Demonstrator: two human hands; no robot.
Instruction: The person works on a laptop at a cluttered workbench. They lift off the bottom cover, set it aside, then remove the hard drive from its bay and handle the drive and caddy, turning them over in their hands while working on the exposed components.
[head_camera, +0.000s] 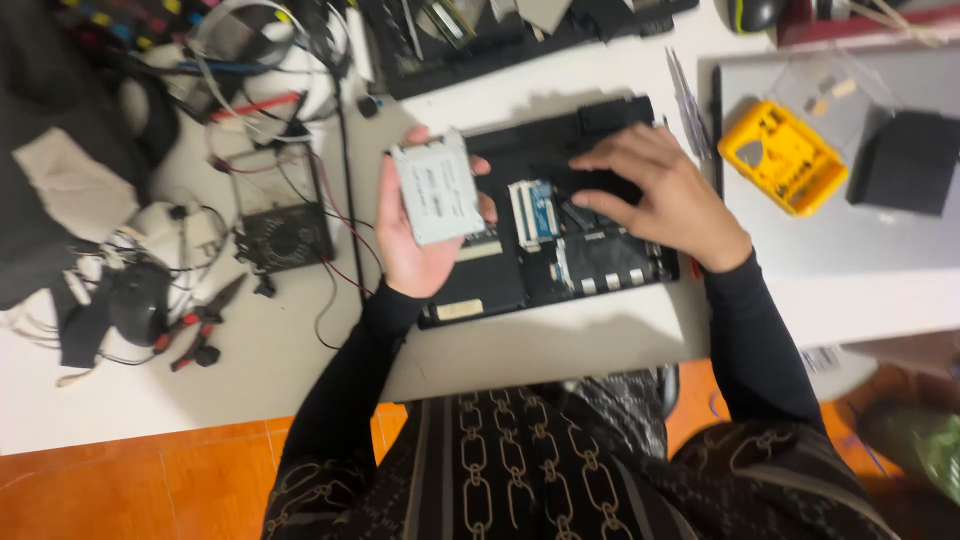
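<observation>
My left hand (415, 235) has its grip closed round a grey drive (437, 188), fingers wrapped at the edges, palm beneath. Drive sits just above the opened laptop base (560, 250), long axis approx. 12-to-6, label up. My right hand (665, 195) lies flat, fingers spread, on the base at 3 o'clock, holding nothing. Counter (260, 370) edge runs near at 6; open room towards 7. Red-handled pliers (200, 325) at 8, yellow case (783, 157) at 2.
</observation>
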